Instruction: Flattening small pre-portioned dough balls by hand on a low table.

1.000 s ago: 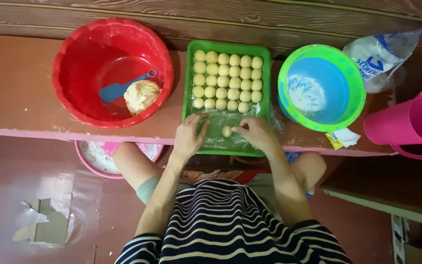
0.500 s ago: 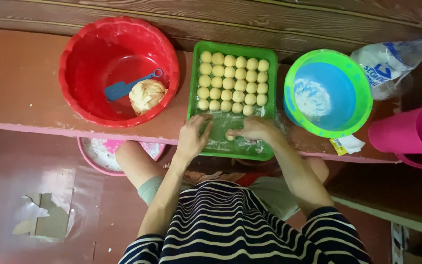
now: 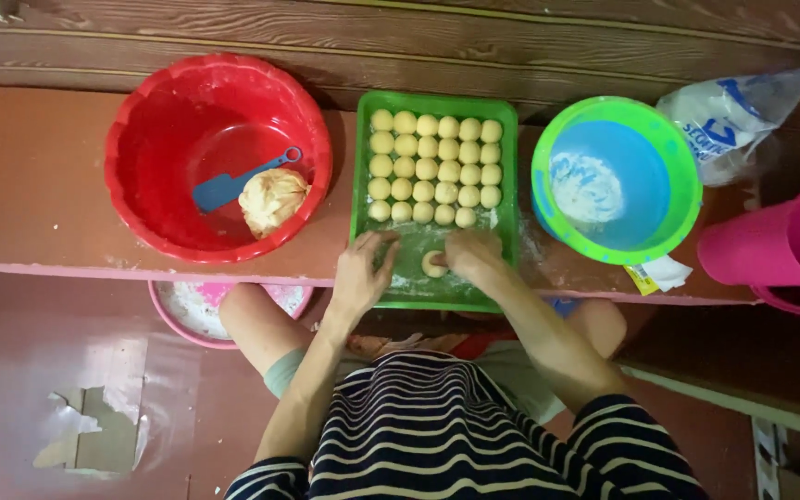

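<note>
A green tray (image 3: 507, 167) sits on the brown shelf, its far half filled with rows of several small pale dough balls (image 3: 434, 168). On the floured near half lies one loose dough ball (image 3: 434, 264). My left hand (image 3: 363, 273) rests flat on the tray's near left part, fingers apart. My right hand (image 3: 472, 253) touches the tray just right of the loose ball, fingertips against it. A red basin (image 3: 141, 120) to the left holds a lump of dough (image 3: 271, 199) and a blue spatula (image 3: 233, 183).
A green-rimmed blue bowl (image 3: 687, 185) with flour stands right of the tray. Behind it lies a flour bag (image 3: 729, 120); a pink jug (image 3: 780, 250) is at far right. A pink bowl (image 3: 192, 315) sits under the shelf by my knee.
The view has shifted slightly. My right hand has come off the loose dough ball, which now shows between both hands; the left hand has edged closer to it.
</note>
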